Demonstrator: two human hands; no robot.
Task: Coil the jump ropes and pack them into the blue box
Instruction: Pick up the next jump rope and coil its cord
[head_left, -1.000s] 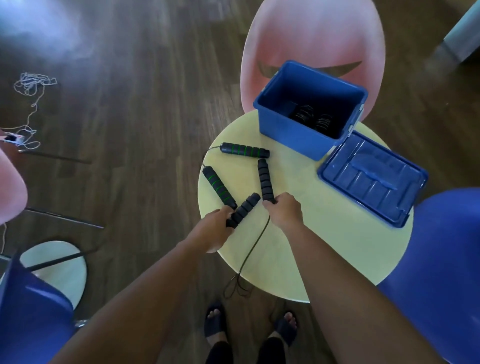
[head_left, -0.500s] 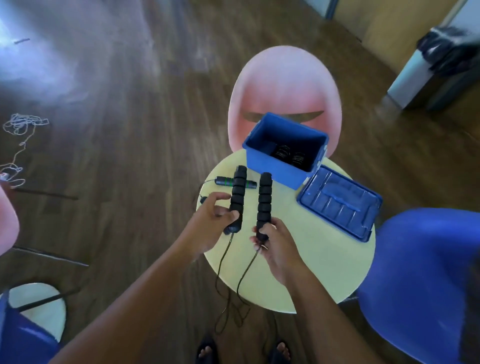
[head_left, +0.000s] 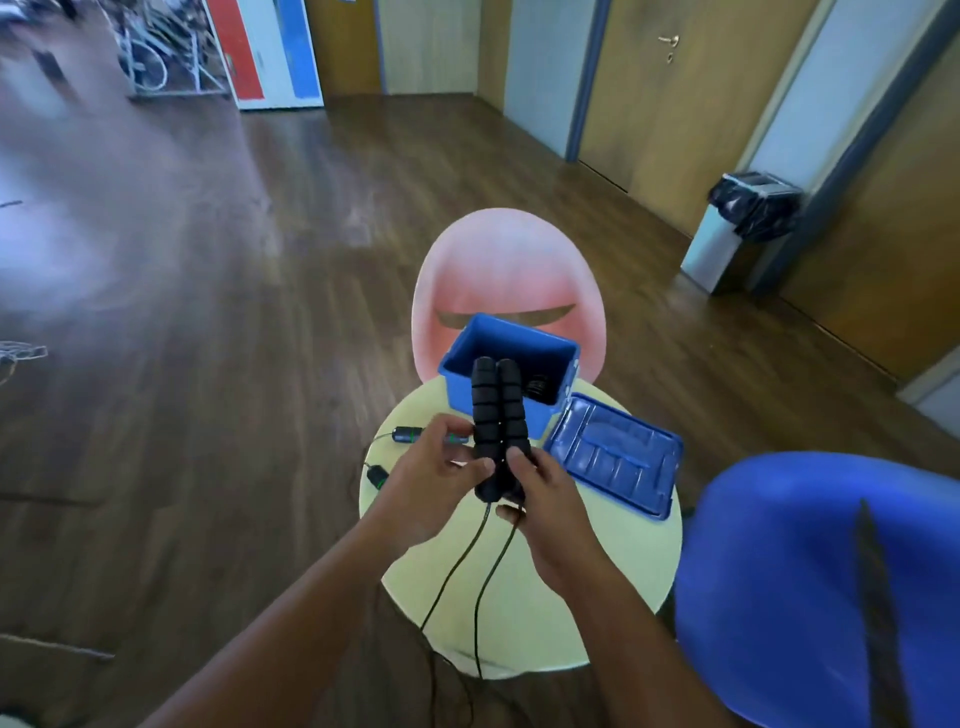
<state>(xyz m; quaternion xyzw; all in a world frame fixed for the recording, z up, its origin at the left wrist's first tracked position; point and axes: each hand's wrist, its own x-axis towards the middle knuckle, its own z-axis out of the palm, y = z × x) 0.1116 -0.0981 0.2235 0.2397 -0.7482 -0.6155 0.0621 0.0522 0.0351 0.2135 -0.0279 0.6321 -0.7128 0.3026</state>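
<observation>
Two black foam jump rope handles (head_left: 498, 415) stand upright, pressed side by side above the round pale yellow table (head_left: 618, 566). My left hand (head_left: 434, 478) and my right hand (head_left: 545, 499) grip their lower ends. Their thin black cord (head_left: 457, 561) hangs in two strands over the table's front edge to the floor. A second rope's handles (head_left: 410, 434) with green rings lie on the table's left side, partly hidden by my left hand. The open blue box (head_left: 540, 353) stands at the table's far edge with coiled black rope (head_left: 540, 387) inside.
The blue lid (head_left: 615, 457) lies upside down on the table, right of the box. A pink chair (head_left: 506, 275) stands behind the table and a blue chair (head_left: 821, 582) close at the right. A bin with a black bag (head_left: 743, 228) stands by the doors at the far right.
Both hands lifted the two black handles off the table, stood them upright and brought them together until they touch. The view tilted up toward the room.
</observation>
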